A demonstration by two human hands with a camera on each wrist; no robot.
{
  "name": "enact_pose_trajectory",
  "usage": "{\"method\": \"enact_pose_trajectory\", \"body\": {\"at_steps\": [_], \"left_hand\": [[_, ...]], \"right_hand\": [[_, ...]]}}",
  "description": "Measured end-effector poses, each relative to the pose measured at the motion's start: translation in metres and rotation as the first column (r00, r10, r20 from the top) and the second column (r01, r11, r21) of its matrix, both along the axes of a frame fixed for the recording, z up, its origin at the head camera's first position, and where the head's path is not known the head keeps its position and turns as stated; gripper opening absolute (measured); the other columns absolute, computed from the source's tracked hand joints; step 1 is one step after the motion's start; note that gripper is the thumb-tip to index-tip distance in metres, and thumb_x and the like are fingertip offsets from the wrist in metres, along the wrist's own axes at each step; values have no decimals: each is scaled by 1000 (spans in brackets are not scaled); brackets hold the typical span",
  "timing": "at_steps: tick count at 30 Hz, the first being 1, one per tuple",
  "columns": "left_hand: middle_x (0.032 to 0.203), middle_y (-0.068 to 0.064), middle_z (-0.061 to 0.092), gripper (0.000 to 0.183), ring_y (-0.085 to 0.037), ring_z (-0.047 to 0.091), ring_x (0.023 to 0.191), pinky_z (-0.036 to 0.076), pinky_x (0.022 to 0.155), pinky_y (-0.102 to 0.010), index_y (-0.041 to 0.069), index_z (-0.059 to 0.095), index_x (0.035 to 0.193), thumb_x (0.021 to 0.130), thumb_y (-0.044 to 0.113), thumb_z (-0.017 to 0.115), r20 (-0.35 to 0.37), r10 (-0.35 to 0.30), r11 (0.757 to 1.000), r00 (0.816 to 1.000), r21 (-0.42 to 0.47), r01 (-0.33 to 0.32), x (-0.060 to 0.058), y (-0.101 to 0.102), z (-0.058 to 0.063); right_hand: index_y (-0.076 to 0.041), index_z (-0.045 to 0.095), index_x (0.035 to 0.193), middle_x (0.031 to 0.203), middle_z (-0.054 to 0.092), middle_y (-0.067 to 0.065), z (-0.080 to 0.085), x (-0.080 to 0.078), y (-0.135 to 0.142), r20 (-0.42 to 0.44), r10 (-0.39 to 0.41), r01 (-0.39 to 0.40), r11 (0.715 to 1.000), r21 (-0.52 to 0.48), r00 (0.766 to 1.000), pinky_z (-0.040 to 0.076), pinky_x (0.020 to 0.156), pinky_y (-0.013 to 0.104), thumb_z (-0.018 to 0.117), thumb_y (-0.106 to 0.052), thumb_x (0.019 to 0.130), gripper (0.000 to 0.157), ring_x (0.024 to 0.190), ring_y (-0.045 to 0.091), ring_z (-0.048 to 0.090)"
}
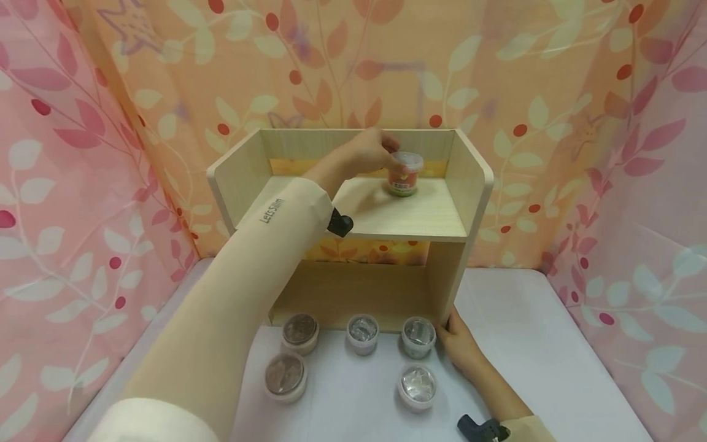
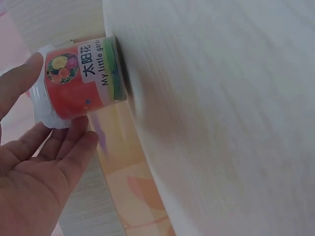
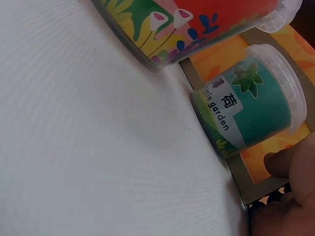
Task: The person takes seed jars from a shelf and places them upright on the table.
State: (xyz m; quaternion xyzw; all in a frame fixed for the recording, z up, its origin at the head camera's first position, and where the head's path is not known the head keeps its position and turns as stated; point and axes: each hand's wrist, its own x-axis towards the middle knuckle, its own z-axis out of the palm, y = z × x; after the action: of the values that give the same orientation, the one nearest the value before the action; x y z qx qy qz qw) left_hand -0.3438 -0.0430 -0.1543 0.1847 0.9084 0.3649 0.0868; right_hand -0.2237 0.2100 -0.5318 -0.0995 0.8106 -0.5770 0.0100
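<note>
My left hand (image 1: 374,152) holds a small plastic tub (image 1: 403,179) by its clear lid on the upper board of a pale wooden shelf unit (image 1: 473,184). In the left wrist view, thumb and fingers lie on either side of the lid; the tub's red label (image 2: 74,81) shows flowers and "My little garden". The tub's base is right at the board. My right hand (image 1: 463,347) grips the front lower corner of the unit's right side panel, thumb on one face. Close beside it stands a green-labelled tub (image 3: 251,105); a red-labelled tub (image 3: 211,19) is nearer the camera.
In front of the unit, several lidded tubs stand on the white tabletop (image 1: 513,331): two with brown lids (image 1: 284,373) at left, a silvery one (image 1: 363,331) in the middle, two more (image 1: 418,383) at right. Patterned cloth (image 1: 353,67) hangs behind and at both sides.
</note>
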Motion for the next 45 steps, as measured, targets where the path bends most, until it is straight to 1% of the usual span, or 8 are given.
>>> {"method": "enact_pose_trajectory", "body": {"at_steps": [4, 13, 22, 28, 32, 39, 41, 45], "left_hand": [[148, -6, 54, 75, -17, 50, 132, 42, 113, -33, 6, 48, 151, 88, 31, 81, -34, -4, 1000, 999, -20, 3, 3, -4, 1], [144, -7, 58, 72, -15, 54, 127, 47, 107, -30, 5, 51, 148, 88, 33, 79, -134, -15, 999, 991, 30, 19, 11, -20, 5], [146, -7, 56, 71, -16, 53, 129, 45, 109, -34, 5, 50, 148, 90, 32, 79, -137, -1, 986, 991, 166, 24, 38, -56, 16], [140, -5, 59, 68, -16, 56, 125, 48, 108, -35, 7, 52, 147, 90, 33, 79, -131, 38, 979, 991, 205, -11, 65, -76, 18], [135, -7, 62, 69, -19, 59, 122, 49, 106, -38, 5, 52, 147, 89, 30, 81, -124, 42, 970, 991, 244, -10, 89, -81, 12], [125, -5, 66, 67, -18, 63, 115, 52, 98, -37, 8, 56, 143, 86, 30, 84, -149, 80, 971, 986, 236, -43, 132, -81, -6], [124, -4, 67, 66, -18, 64, 114, 54, 96, -37, 9, 57, 141, 85, 31, 85, -164, 89, 972, 982, 230, -50, 142, -81, -14], [126, -5, 66, 67, -19, 65, 115, 56, 95, -36, 7, 57, 141, 84, 26, 86, -156, 80, 960, 984, 277, -34, 156, -86, -32]], "right_hand": [[-11, 24, 160, 162, 33, 25, 0, 1, 0, -3, -12, 12, 1000, -4, 1000, 17, 124, 59, 51, 0, 102, 65, 152, 44, 24], [-10, 28, 158, 160, 36, 26, -3, 6, 0, -11, -12, 12, 1000, -19, 1000, 18, 124, 59, 51, 1, 102, 62, 152, 44, 25], [-10, 26, 160, 160, 35, 27, -2, 1, 3, -20, -2, 2, 1000, -21, 1000, 19, 123, 60, 52, 1, 102, 64, 151, 45, 25], [-7, 23, 160, 161, 31, 29, 0, -2, 5, -38, 19, -20, 999, -31, 999, 18, 123, 61, 52, 2, 102, 65, 152, 47, 23], [-8, 23, 160, 161, 31, 29, 0, -1, 5, -35, 19, -20, 999, -33, 999, 18, 123, 61, 52, 1, 102, 65, 152, 47, 22], [-7, 22, 161, 161, 31, 30, -2, -1, 4, -43, 18, -20, 999, -46, 999, 17, 123, 61, 50, 4, 102, 66, 152, 47, 22], [-6, 23, 160, 160, 32, 31, -3, -2, 3, -49, 15, -17, 999, -46, 999, 17, 123, 60, 49, 5, 101, 66, 151, 47, 23], [-7, 25, 159, 160, 34, 30, -4, -3, 1, -49, 10, -11, 1000, -27, 999, 19, 123, 60, 49, 5, 101, 64, 151, 46, 26]]}}
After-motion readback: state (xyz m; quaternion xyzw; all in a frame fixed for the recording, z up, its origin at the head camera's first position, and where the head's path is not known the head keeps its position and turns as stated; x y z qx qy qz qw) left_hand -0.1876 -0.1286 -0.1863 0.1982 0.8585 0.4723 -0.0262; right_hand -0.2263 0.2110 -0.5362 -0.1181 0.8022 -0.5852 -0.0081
